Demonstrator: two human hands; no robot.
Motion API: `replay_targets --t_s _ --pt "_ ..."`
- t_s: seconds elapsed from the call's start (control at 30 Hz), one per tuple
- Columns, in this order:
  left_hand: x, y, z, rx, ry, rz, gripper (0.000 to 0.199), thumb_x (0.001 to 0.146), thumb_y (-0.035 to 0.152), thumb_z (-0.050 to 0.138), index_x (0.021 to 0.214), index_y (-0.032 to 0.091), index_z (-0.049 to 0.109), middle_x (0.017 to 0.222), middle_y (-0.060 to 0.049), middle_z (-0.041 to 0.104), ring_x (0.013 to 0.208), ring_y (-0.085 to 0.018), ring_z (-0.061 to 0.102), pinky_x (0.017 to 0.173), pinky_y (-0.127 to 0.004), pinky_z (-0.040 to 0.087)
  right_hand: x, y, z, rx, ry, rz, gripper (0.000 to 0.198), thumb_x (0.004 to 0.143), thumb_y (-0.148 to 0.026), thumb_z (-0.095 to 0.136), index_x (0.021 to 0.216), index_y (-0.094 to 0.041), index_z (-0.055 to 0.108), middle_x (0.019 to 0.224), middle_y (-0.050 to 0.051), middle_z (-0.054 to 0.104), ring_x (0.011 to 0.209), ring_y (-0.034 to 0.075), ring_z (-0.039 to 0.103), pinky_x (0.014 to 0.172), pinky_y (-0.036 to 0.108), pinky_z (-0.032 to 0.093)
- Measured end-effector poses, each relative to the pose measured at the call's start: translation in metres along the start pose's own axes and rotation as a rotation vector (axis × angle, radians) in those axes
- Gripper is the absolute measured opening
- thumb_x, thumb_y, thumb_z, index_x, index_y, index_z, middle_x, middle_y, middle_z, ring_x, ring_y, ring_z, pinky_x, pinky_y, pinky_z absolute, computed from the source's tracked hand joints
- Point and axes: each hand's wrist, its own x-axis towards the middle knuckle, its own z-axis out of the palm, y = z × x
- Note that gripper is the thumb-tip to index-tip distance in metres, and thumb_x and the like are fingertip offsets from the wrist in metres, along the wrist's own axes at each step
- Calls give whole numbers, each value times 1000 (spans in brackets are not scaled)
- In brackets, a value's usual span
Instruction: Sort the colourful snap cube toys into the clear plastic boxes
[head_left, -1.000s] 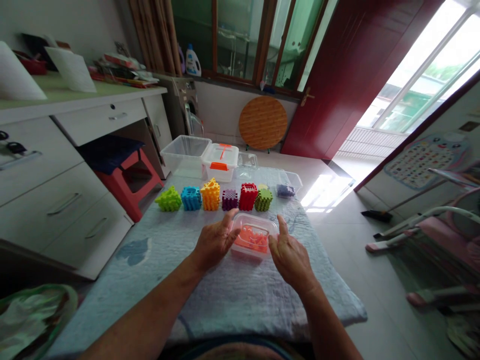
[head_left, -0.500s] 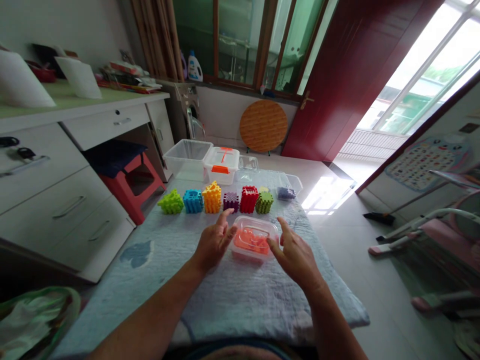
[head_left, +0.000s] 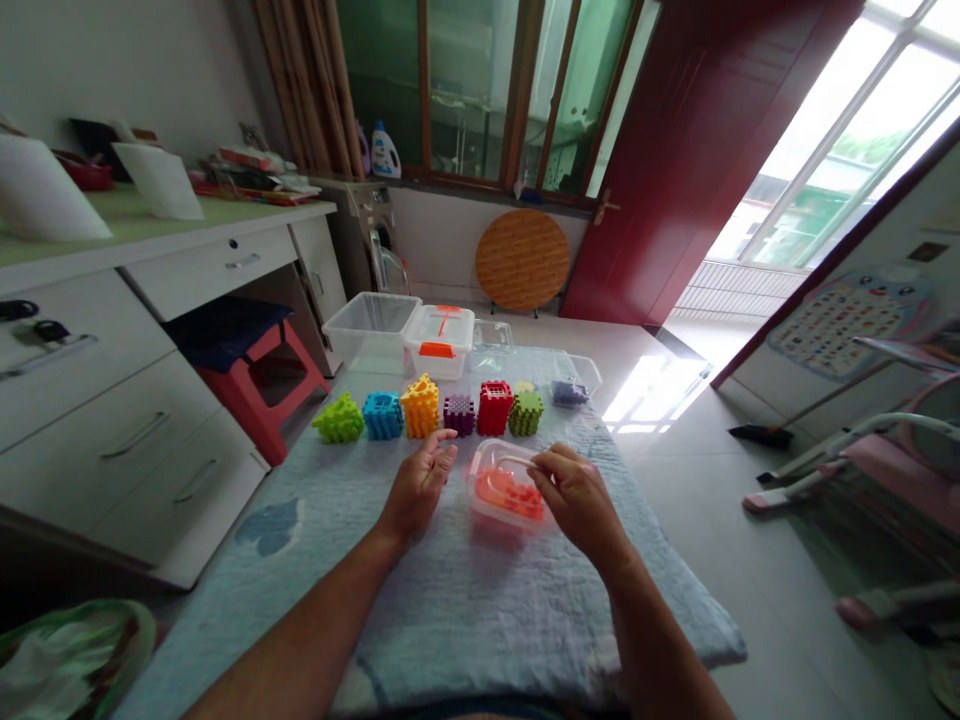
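Observation:
A small clear plastic box (head_left: 487, 505) with orange-red pieces (head_left: 514, 495) inside sits on the cloth between my hands. My right hand (head_left: 577, 495) pinches the box at its upper right edge; whether it grips the lid or a handle I cannot tell. Left of the box, my left hand (head_left: 416, 485) is open and apart from it, index finger stretched forward. Behind stand block shapes in a row: lime green (head_left: 339, 420), blue (head_left: 384, 416), yellow (head_left: 420, 408), purple (head_left: 459, 416), red (head_left: 495, 408) and green (head_left: 526, 412).
A large clear bin (head_left: 371, 325) and a lidded box with orange clasps (head_left: 440, 345) stand at the table's far end. A clear tray with purple-blue pieces (head_left: 570, 392) lies at the far right. Left of the table are a pink stool (head_left: 262, 390) and a white desk (head_left: 142, 420).
My right hand has closed from spread fingers to a pinch on the box's right edge. My left hand has drawn slightly left, away from the box. The view has tipped slightly up.

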Motion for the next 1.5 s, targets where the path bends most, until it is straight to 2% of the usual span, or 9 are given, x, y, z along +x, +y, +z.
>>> replay_targets --t_s 0.13,0.3,0.5,0.7,0.97,1.17,1.27,1.4,1.5 --pt "1 -1 -1 37 -9 0 46 94 52 40 121 17 54 60 7 43 57 -14 45 58 -26 35 -2 21 -31 38 166 60 21 90 -26 55 75 -19 68 70 -1 55 64 13 53 64 24 40" --pt "2 -5 -1 75 -34 3 42 94 50 41 117 18 56 59 8 40 57 -14 46 58 -25 34 11 56 -57 -84 305 170 19 84 -31 57 78 -19 70 71 0 59 59 13 52 62 25 39" --pt "2 -4 -1 118 -37 7 40 91 48 46 113 17 58 61 7 40 55 -13 44 57 -24 33 44 95 -55 -221 336 300 21 80 -30 55 79 -18 71 76 4 67 67 16 58 68 28 41" --pt "4 -3 -2 173 -53 3 39 89 46 48 111 17 60 62 7 43 56 -13 46 58 -24 35 65 115 -39 -409 338 391 22 81 -24 51 79 -17 71 78 7 68 71 18 59 68 28 39" --pt "4 -1 -1 144 -44 -8 37 85 45 51 107 18 64 60 6 45 55 -13 46 57 -24 35 70 117 -28 -437 339 447 25 83 -23 48 89 -15 71 79 8 69 73 19 60 68 28 40" --pt "5 0 -1 98 -22 -19 35 83 45 55 103 19 65 59 6 46 53 -13 45 56 -24 35 70 114 -32 -436 293 447 27 81 -23 49 94 -13 71 83 11 68 75 20 60 70 29 42" --pt "7 -5 -2 72 -11 -34 36 84 44 55 105 18 64 60 6 46 54 -13 45 55 -24 35 70 109 -40 -389 340 416 30 81 -27 51 97 -12 71 87 12 67 78 21 60 73 32 44" --pt "12 -13 -5 39 23 -53 38 84 46 55 105 16 63 61 6 44 55 -13 44 54 -24 35 80 93 -50 -167 434 288 29 79 -28 53 96 -13 70 89 10 67 77 20 60 76 33 46" --pt "18 -18 -8 9 68 -63 39 82 47 57 104 15 64 62 6 44 55 -12 44 53 -23 35 100 78 -48 213 326 317 27 77 -29 54 95 -15 69 79 4 67 63 15 57 63 29 46"
